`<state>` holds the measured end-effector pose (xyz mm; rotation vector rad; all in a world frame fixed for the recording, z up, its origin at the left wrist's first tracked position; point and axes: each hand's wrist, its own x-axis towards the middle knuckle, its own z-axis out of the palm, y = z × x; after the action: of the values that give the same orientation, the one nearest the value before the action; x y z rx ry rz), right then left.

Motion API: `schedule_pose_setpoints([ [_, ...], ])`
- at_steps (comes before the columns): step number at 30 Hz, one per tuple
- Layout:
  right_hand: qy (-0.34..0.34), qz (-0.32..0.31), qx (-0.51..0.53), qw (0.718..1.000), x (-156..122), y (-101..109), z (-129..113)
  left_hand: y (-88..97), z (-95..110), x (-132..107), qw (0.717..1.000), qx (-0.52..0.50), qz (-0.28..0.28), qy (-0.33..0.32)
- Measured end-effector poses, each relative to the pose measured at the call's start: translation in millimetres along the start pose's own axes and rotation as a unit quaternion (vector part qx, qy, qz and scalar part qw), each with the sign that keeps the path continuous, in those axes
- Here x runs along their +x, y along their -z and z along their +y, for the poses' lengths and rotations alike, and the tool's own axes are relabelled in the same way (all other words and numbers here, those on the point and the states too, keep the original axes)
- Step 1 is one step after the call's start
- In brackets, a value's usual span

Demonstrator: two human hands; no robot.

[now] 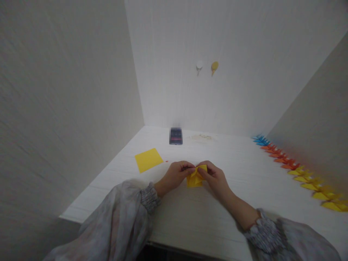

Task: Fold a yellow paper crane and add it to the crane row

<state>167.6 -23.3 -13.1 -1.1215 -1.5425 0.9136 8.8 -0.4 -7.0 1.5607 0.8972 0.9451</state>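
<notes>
Between both hands is a partly folded piece of yellow origami paper (196, 180), with creased flaps standing up from it. My left hand (179, 173) pinches its upper left side, and a ring shows on one finger. My right hand (214, 176) grips the upper right side, thumb laid over a flap. Some of the fingertips are hidden behind the paper. To the left of my left hand lies a flat yellow sheet (149, 160), with a tiny red scrap (166, 161) by its right corner.
A row of folded paper cranes runs along the right side: blue ones (261, 140) at the back, red ones (281, 157), then yellow ones (318, 188) nearer. A dark pixelated object (175, 136) sits near the back wall. Two hooks (214, 66) are on that wall.
</notes>
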Motion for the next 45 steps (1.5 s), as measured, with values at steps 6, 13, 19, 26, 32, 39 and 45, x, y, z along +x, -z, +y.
schedule_pose_setpoints([
  [6,-0.024,-0.008,0.067,0.997,-0.1,0.9,-1.3,0.8,2.4,-0.9,0.999,-0.032,-0.024,0.017],
  [13,-0.063,0.002,0.168,0.984,-2.7,-1.8,-5.1,0.4,5.7,-1.2,0.998,-0.048,-0.019,0.02],
  [19,-0.068,0.004,0.193,0.979,-3.3,-1.8,-6.1,1.1,3.7,-0.9,0.998,-0.053,-0.027,0.021],
  [26,-0.047,0.027,0.141,0.988,-3.7,-1.3,-5.0,1.3,7.5,-0.8,0.999,-0.032,-0.033,0.026],
  [32,-0.031,0.043,0.087,0.995,-3.0,1.7,-9.7,2.4,10.6,-2.1,0.999,-0.028,-0.031,0.03],
  [39,-0.029,0.073,0.077,0.994,0.6,6.3,-8.9,3.8,5.6,-1.1,0.999,-0.005,-0.012,0.04],
  [45,-0.024,0.044,-0.016,0.999,1.2,1.2,-2.8,2.2,-3.8,0.8,1.0,-0.005,-0.02,0.021],
])
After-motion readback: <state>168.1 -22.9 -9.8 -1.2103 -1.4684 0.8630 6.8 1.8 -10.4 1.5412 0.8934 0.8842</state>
